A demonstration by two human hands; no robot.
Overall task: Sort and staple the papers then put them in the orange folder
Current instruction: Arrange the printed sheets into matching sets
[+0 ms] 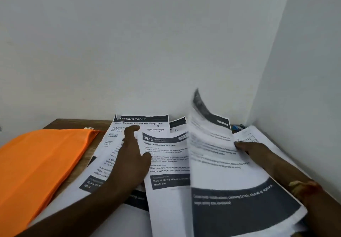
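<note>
Several printed sheets lie spread over a wooden table. My left hand (pixel 132 155) rests flat with straight fingers on the "Dressing Table" sheet (pixel 147 121), its thumb touching the "Wipe Skincare Bottles" sheet (pixel 166 161). My right hand (pixel 258 153) pinches the right edge of a blurred sheet (pixel 217 163), which is lifted and curls upward at its top. The orange folder (pixel 36 163) lies flat at the left, beside the papers. No stapler is visible.
The brown table (pixel 60 124) stands in a corner of white walls, one behind and one to the right. More sheets (pixel 258 135) lie under my right hand. A small blue object (pixel 238 127) shows at the back behind the papers.
</note>
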